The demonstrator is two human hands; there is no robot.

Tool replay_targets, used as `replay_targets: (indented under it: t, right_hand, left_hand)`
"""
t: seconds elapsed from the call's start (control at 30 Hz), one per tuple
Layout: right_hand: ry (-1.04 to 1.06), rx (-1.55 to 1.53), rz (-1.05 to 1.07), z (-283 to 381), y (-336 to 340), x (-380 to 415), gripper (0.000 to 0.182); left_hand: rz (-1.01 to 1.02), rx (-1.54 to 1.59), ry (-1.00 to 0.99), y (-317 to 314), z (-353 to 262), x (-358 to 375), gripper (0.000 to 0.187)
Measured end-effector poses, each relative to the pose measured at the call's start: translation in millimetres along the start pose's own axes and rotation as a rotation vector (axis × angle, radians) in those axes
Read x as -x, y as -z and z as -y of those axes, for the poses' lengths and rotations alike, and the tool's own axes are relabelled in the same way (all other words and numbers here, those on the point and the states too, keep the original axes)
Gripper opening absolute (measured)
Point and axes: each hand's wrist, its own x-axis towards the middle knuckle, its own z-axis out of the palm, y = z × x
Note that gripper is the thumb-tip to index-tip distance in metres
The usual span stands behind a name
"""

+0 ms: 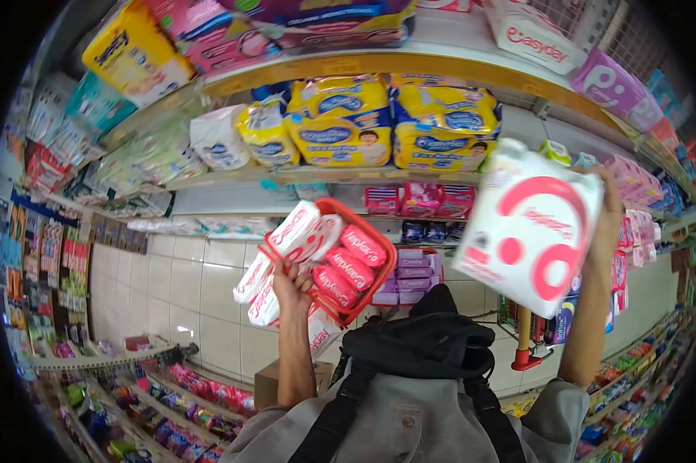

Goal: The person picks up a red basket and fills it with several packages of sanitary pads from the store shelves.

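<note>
My right hand (606,197) grips the edge of a large white pack (529,228) with pink-red circles and lettering, held up before the shelves at the right. My left hand (290,284) is closed at the near left side of a red plastic basket (391,258), which is tilted; its exact hold is partly hidden. Inside the basket lie several red "Easyday" packs (344,274). White "easyday" packs (295,229) stand along its left side, some beside my left fingers.
Yellow diaper packs (339,119) fill the middle shelf. A white easyday pack (537,38) lies on the top shelf. Purple packs (411,274) sit in a basket below. A cart with a red and yellow handle (525,356) stands at right, a cardboard box (269,384) near my left arm.
</note>
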Motion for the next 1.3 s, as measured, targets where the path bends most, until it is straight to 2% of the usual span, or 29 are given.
replay_targets:
  t: [0.03, 0.13, 0.17, 0.2, 0.23, 0.3, 0.37, 0.47, 0.5, 0.57, 0.6, 0.63, 0.7, 0.73, 0.77, 0.83, 0.87, 0.9, 0.97, 1.0, 1.03, 1.1, 1.13, 1.17, 1.23, 1.3]
  right_hand:
    - [-0.069, 0.039, 0.037, -16.5, -27.1, 3.6, 0.017]
    - [-0.191, 0.026, 0.204, -74.7, -101.2, 27.9, 0.014]
    - [-0.081, 0.006, 0.281, -110.8, -117.8, 37.4, 0.013]
    - [-0.210, -0.040, 0.364, -138.6, -129.5, 51.1, 0.013]
    - [-0.338, -0.084, 0.447, -162.2, -138.2, 68.1, 0.014]
    - [-0.558, -0.245, 0.463, -202.1, -154.0, 102.6, 0.013]
    - [-0.639, -0.301, 0.433, -212.6, -167.6, 131.6, 0.010]
    - [-0.806, -0.487, 0.516, -241.4, -158.2, 149.2, 0.007]
    - [-0.800, -0.489, 0.523, -244.6, -155.7, 143.3, 0.007]
    - [-0.931, -0.265, 0.645, -251.3, -149.0, 138.1, 0.012]
    - [-0.924, -0.204, 0.704, -248.7, -149.9, 131.9, 0.025]
    - [-0.924, -0.207, 0.702, -248.2, -156.6, 127.0, 0.025]
    - [-0.707, 0.340, 0.749, -249.8, -171.8, 122.0, 0.040]
    - [-0.527, 0.362, 0.740, -251.8, -179.1, 124.5, 0.066]
    - [-0.531, 0.363, 0.743, -252.7, -181.3, 126.7, 0.066]
    - [-0.192, 0.726, 0.799, -209.4, -203.3, 119.0, 0.090]
    - [-0.197, 0.656, 0.845, -204.8, -210.1, 115.4, 0.101]
    - [-0.199, 0.655, 0.848, -205.5, -214.4, 113.0, 0.101]
    - [-0.359, 0.925, 0.952, -207.9, -220.6, 110.5, 0.101]
    - [-0.339, 0.951, 1.040, -203.0, -220.2, 107.4, 0.100]
    - [-0.338, 0.953, 1.039, -214.5, -219.0, 108.3, 0.100]
    - [-0.069, 1.061, 1.409, -238.9, -219.7, 112.6, 0.095]
    - [-0.047, 0.970, 1.531, -242.6, -219.7, 113.0, 0.094]
    - [-0.045, 0.973, 1.532, -246.4, -219.9, 113.6, 0.094]
    - [-0.214, 1.037, 1.623, -221.4, -228.5, 118.9, 0.087]
    - [-0.227, 1.074, 1.545, -209.8, -242.7, 128.9, 0.084]
  left_hand:
    - [0.094, 0.018, 0.010, 3.7, -0.8, -1.1, 0.030]
    - [0.132, -0.007, 0.048, -12.8, -8.1, 11.2, 0.028]
    - [0.135, 0.000, 0.042, -16.4, -10.7, 13.3, 0.028]
    - [0.159, -0.014, 0.069, -21.6, -14.1, 17.4, 0.028]
    - [0.184, -0.027, 0.094, -26.1, -16.5, 20.3, 0.028]
    - [0.199, -0.025, 0.085, -30.4, -18.4, 22.0, 0.029]
    - [0.226, -0.047, 0.117, -31.6, -20.2, 23.5, 0.029]
    - [0.235, -0.061, 0.130, -28.2, -13.1, 22.6, 0.028]
    - [0.230, -0.086, 0.138, -27.9, -9.8, 21.1, 0.028]
    - [0.245, -0.109, 0.146, -24.5, -3.9, 19.0, 0.027]
    - [0.245, -0.130, 0.166, -25.5, -2.5, 19.4, 0.027]
    - [0.244, -0.150, 0.187, -27.0, -1.2, 20.8, 0.027]
    - [0.237, -0.183, 0.181, -29.5, 0.3, 24.1, 0.028]
    - [0.252, -0.201, 0.209, -29.1, 0.3, 24.6, 0.028]
    - [0.264, -0.217, 0.236, -27.7, 0.7, 25.6, 0.028]
    - [0.276, -0.237, 0.242, -25.5, 2.1, 27.1, 0.028]
    - [0.276, -0.263, 0.247, -24.5, 3.1, 28.5, 0.029]
    - [0.276, -0.290, 0.253, -22.8, 3.6, 29.7, 0.029]
    - [0.277, -0.292, 0.255, -17.4, 4.1, 30.6, 0.030]
    - [0.282, -0.277, 0.256, -14.9, 4.4, 30.3, 0.030]
    - [0.288, -0.260, 0.258, -12.6, 5.1, 29.7, 0.030]
    - [0.275, -0.246, 0.261, -7.5, 6.7, 29.4, 0.030]
    - [0.264, -0.235, 0.261, -5.9, 7.0, 28.4, 0.030]
    - [0.266, -0.231, 0.261, -4.5, 7.9, 27.1, 0.030]
    - [0.239, -0.270, 0.264, -1.0, 10.7, 26.9, 0.030]
    - [0.229, -0.282, 0.275, -1.8, 13.2, 29.0, 0.030]
